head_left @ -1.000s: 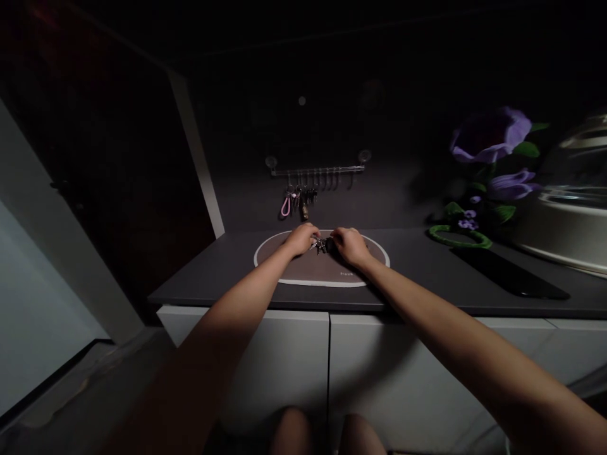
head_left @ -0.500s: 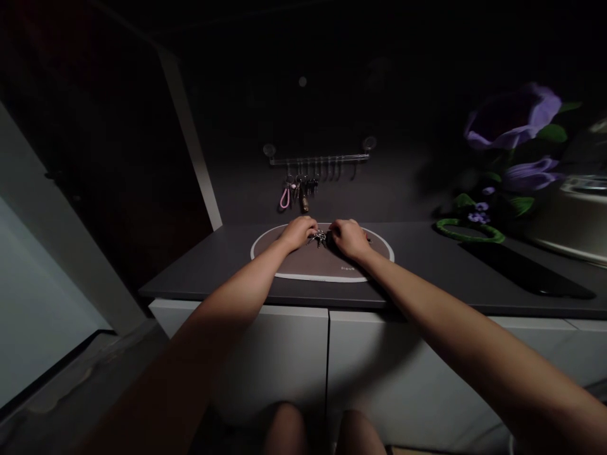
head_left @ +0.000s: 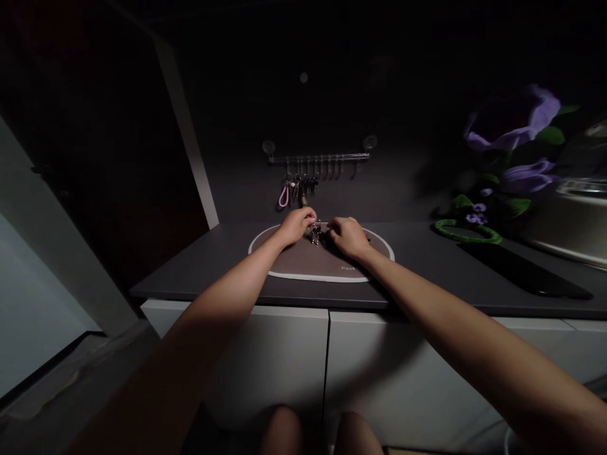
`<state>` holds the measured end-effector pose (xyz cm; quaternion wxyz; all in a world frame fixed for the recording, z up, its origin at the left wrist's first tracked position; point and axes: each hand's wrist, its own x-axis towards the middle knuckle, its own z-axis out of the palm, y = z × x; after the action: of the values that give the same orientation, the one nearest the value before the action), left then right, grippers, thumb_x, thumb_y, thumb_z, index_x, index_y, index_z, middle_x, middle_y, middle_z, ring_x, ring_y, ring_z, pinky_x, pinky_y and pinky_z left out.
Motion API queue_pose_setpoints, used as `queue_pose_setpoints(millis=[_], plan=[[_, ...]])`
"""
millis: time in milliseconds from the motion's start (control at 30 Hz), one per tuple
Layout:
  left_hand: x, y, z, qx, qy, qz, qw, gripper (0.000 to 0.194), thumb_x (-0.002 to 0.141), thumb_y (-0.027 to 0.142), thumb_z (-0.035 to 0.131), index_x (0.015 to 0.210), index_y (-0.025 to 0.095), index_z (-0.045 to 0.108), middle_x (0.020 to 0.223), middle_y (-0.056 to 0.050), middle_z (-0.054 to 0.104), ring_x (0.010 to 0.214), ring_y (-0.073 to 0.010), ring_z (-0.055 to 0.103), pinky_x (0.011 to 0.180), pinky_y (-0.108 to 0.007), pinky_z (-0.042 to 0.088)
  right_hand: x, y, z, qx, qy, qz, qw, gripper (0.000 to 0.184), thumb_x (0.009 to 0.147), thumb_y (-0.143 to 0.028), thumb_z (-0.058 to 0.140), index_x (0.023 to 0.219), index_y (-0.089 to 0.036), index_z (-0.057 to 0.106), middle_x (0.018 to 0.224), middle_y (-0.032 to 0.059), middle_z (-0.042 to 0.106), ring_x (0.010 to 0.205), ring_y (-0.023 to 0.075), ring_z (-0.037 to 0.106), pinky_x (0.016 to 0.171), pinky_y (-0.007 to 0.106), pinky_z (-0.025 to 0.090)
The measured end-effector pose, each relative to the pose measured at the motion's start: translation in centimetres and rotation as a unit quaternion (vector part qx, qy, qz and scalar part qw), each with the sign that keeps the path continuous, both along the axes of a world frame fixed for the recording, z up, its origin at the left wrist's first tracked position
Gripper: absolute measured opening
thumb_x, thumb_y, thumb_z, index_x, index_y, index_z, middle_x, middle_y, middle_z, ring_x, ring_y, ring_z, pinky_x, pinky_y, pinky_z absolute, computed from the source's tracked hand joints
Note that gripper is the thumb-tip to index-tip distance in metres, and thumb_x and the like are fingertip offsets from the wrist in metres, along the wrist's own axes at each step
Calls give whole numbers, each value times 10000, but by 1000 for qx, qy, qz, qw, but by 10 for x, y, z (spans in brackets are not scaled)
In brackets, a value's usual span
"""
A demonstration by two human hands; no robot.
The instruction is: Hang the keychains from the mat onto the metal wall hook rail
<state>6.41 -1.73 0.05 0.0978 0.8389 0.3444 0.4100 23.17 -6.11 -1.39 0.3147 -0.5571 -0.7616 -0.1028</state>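
My left hand [head_left: 296, 225] is pinched on a bunch of keys [head_left: 315, 235] and holds it just above the mat. The keys dangle below the fingertips. Close by on the right, my right hand [head_left: 348, 236] is curled palm down over the mat. Something dark shows under its fingers, with a small bit of orange at its far side, but the hand hides most of it. Both hands are above an oval brown mat [head_left: 303, 265] with a pale rim, which lies on the dark countertop.
On the wall behind, a clear hook rail [head_left: 320, 158] carries several key sets, one with a pink loop [head_left: 283, 196]. To the right stand purple fabric flowers [head_left: 515, 120], a green ring [head_left: 467, 232], a flat black object [head_left: 526, 272] and a shiny metal pot [head_left: 573, 221].
My left hand has risen slightly, lifting the keys so that they now hang down. My right hand has hardly moved. The view has shifted a little.
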Motion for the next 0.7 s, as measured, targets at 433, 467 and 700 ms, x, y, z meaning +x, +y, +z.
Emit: queue_pose_setpoints(millis=[433, 467, 700], plan=[[9, -2, 1, -199, -229, -107, 947, 39, 763, 147, 529, 778, 118, 508, 677, 19, 533, 599, -52, 491, 568, -170, 396, -6, -7, 7, 2, 172, 132, 976, 254, 797, -222, 449, 976, -183, 624, 987, 45, 652, 918, 162, 573, 836, 292, 410], [9, -3, 0, -203, -236, -109, 944, 59, 759, 161, 544, 782, 118, 511, 690, 16, 539, 611, -54, 496, 573, -172, 401, -6, -7, 7, -1, 189, 140, 972, 251, 795, -229, 452, 974, -181, 622, 972, 44, 655, 897, 161, 579, 826, 292, 415], [11, -4, -1, -215, -250, -109, 938, 110, 741, 201, 584, 779, 118, 525, 681, 14, 540, 609, -56, 500, 562, -178, 411, -4, 3, 0, -26, 294, 193, 936, 290, 768, -384, 518, 955, -175, 591, 853, 31, 647, 770, 142, 576, 732, 276, 435]])
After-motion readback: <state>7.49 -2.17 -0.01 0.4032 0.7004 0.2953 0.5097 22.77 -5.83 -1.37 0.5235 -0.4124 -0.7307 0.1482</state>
